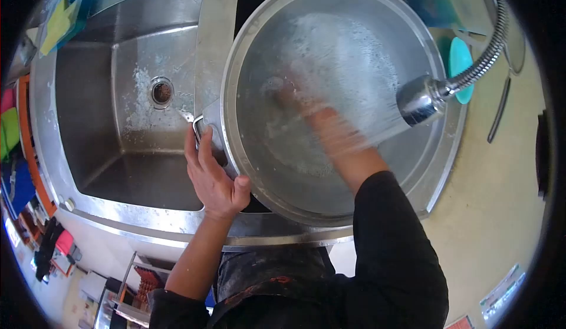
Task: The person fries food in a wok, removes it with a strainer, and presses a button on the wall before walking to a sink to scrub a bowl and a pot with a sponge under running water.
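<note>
A large round metal pot, filled with cloudy, foamy water, rests over the right side of the sink. My left hand is at the pot's left side, its long fingers hooked at the wire handle and its thumb near the pot wall. My right hand is under the water in the pot, its fingers hidden by foam and blur. From the right, a chrome spray head on a flexible hose sends water across my right forearm into the pot.
To the left lies a steel sink basin with foam around its drain. A yellow and blue item stands at the back left corner. On the right are a turquoise bowl and a thin dark-handled tool.
</note>
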A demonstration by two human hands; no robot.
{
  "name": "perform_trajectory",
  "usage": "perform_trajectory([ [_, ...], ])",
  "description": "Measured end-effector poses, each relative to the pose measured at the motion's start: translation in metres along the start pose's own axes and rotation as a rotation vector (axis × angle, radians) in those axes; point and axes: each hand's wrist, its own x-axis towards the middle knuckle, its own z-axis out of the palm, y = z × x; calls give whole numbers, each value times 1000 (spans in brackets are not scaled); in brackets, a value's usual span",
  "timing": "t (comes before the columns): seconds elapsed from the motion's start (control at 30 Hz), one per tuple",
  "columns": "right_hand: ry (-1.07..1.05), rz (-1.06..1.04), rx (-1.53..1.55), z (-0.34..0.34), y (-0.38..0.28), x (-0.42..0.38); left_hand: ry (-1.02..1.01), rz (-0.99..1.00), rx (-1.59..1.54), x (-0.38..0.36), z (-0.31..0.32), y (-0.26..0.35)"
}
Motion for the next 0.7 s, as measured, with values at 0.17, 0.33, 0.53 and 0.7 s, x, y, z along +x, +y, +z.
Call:
perform_trajectory([
  [0.17,-54,385,99,11,142,-29,11,1,12,0,3,-4],
  [0.33,-103,592,-25,-15,174,-135,-1,-18,-1,2,0,0],
  [0.53,-309,318,66,-32,18,-183,-25,-46,29,1,-6,3],
  [0.7,-239,15,243,-44,-74,-105,8,-71,-49,1,-5,0],
])
